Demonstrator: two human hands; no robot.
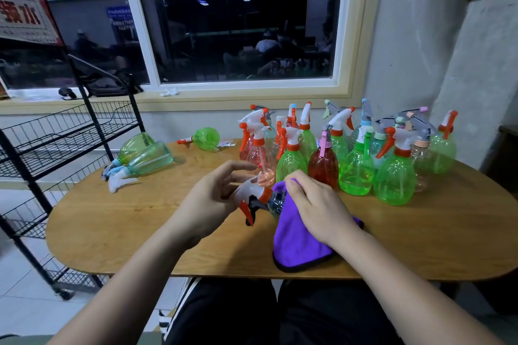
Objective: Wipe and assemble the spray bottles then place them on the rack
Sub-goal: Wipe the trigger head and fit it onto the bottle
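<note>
My left hand holds the white and orange trigger head of a spray bottle lying sideways above the wooden table. My right hand grips a purple cloth wrapped over that bottle's body, so only a dark clear part near the neck shows. Several assembled bottles, green, red and pink, stand upright at the table's back right. Three greenish bottles lie on their sides at the back left. The black wire rack stands left of the table.
A window with a sill runs behind the table, and a concrete wall stands at the right. My legs in dark trousers are under the table's near edge. A red sign tops the rack at the upper left.
</note>
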